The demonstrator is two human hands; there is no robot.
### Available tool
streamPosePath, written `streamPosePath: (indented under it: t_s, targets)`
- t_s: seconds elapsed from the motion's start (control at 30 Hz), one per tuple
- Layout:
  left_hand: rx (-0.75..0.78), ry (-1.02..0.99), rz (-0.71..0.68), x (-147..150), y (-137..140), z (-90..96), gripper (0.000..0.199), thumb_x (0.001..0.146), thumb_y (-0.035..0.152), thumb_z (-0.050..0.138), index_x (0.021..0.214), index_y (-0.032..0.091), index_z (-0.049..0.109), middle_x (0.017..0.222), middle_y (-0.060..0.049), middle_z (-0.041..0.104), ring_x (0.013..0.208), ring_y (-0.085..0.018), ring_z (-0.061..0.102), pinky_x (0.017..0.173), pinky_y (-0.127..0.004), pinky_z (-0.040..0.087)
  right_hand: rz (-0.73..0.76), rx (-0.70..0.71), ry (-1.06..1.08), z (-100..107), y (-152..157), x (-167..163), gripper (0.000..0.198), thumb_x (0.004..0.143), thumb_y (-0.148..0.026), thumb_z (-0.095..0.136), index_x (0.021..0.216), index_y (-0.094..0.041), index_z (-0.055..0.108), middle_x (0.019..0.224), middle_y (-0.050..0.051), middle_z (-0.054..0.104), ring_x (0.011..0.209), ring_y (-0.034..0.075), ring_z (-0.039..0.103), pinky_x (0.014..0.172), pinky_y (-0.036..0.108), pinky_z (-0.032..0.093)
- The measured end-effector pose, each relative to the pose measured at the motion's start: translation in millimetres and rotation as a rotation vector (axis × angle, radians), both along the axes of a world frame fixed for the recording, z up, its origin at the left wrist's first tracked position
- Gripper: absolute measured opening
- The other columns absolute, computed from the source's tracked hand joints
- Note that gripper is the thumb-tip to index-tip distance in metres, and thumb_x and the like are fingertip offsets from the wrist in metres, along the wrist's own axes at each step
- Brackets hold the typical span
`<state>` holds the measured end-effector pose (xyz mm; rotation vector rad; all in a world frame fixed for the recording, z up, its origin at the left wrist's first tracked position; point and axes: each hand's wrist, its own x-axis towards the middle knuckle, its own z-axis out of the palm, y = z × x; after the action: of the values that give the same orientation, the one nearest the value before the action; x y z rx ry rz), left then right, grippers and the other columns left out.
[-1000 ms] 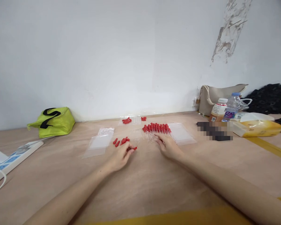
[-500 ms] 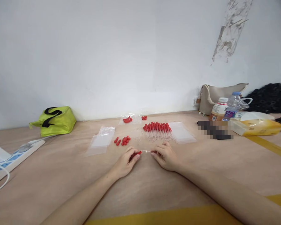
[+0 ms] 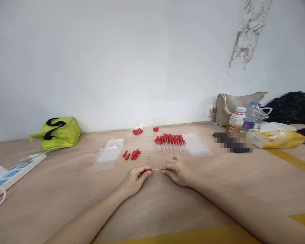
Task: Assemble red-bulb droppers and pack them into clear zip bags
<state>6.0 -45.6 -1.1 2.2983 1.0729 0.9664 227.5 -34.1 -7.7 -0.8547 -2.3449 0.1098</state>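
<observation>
Red bulb point(image 3: 150, 169) pinched in my left hand point(image 3: 135, 177), clear tube point(image 3: 156, 169) gripped by my right hand point(image 3: 177, 171); the two look aligned, so I'd press gently and straight.

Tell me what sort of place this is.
Probably a makeshift work surface against a wall, judging by the row of red-bulbed clear tubes, the clear plastic bags and the power strip at left.

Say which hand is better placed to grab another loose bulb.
Probably the left hand: the loose red bulbs lie beyond it, though it holds a bulb. The right hand, gripping a clear tube, is farther off.
</observation>
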Motion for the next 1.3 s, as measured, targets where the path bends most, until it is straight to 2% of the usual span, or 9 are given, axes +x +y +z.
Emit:
streamPosePath:
  t_s: [0.23, 0.5, 0.83, 1.03, 1.13, 1.23, 1.3]
  targets:
    - [-0.015, 0.094, -0.098, 1, -4, 6.1, 0.024, 0.088, 0.028, 0.041, 0.085, 0.017, 0.062, 0.08, -0.004, 0.059, 0.075, -0.015, 0.054, 0.07, -0.025, 0.042, 0.018, 0.037, -0.073, -1, 6, 4, 0.02, 0.084, -0.023, 0.045, 0.093, -0.024, 0.063, 0.081, 0.001, 0.064, 0.069, 0.011, 0.052, 0.075, 0.031, 0.023]
    - [0.082, 0.198, -0.028, 1, -6, 3.2, 0.026, 0.088, 0.031, 0.04, 0.082, 0.017, 0.061, 0.073, -0.003, 0.057, 0.068, -0.014, 0.051, 0.064, -0.025, 0.04, -0.045, 0.142, -0.12, 1, -4, -4, 0.021, 0.084, -0.021, 0.041, 0.08, -0.019, 0.062, 0.07, 0.002, 0.06, 0.061, 0.011, 0.045, 0.068, 0.03, 0.02]
    - [0.205, 0.31, -0.108, -1, -5, 4.2, 0.021, 0.089, 0.026, 0.038, 0.083, 0.017, 0.057, 0.075, -0.003, 0.054, 0.068, -0.014, 0.051, 0.063, -0.024, 0.039, -0.061, 0.047, -0.139, -2, -8, -17, 0.023, 0.085, -0.021, 0.037, 0.071, -0.017, 0.054, 0.069, 0.001, 0.061, 0.06, 0.01, 0.045, 0.065, 0.028, 0.02]
    - [0.242, 0.225, -0.064, -4, 2, 8.0, 0.02, 0.089, 0.024, 0.039, 0.088, 0.018, 0.058, 0.08, -0.004, 0.056, 0.074, -0.015, 0.053, 0.069, -0.025, 0.041, -0.124, 0.115, -0.155, 10, -10, -18, 0.027, 0.087, -0.026, 0.037, 0.074, -0.018, 0.059, 0.073, 0.003, 0.061, 0.068, 0.012, 0.047, 0.068, 0.029, 0.021]
    - [0.21, 0.167, -0.029, -11, 4, 3.8, 0.02, 0.087, 0.025, 0.042, 0.1, 0.021, 0.056, 0.089, -0.004, 0.056, 0.077, -0.014, 0.054, 0.072, -0.026, 0.042, -0.127, 0.157, -0.232, 16, -15, -13, 0.021, 0.083, -0.025, 0.043, 0.075, -0.019, 0.062, 0.076, 0.005, 0.061, 0.075, 0.015, 0.048, 0.069, 0.031, 0.021]
    - [0.103, 0.112, 0.088, -17, 6, -2.9, 0.036, 0.083, 0.027, 0.047, 0.118, 0.021, 0.043, 0.086, -0.001, 0.055, 0.064, -0.012, 0.052, 0.062, -0.024, 0.044, -0.226, 0.078, -0.202, 16, -10, -1, 0.021, 0.081, -0.023, 0.045, 0.074, -0.02, 0.064, 0.077, 0.004, 0.063, 0.077, 0.015, 0.051, 0.071, 0.031, 0.023]
    - [0.03, 0.099, 0.134, -19, 7, -5.5, 0.041, 0.082, 0.028, 0.049, 0.12, 0.02, 0.038, 0.079, 0.001, 0.053, 0.058, -0.011, 0.049, 0.057, -0.023, 0.043, -0.378, -0.066, -0.071, 16, 2, 11, 0.021, 0.08, -0.027, 0.045, 0.074, -0.022, 0.065, 0.076, 0.002, 0.064, 0.075, 0.015, 0.053, 0.071, 0.029, 0.026]
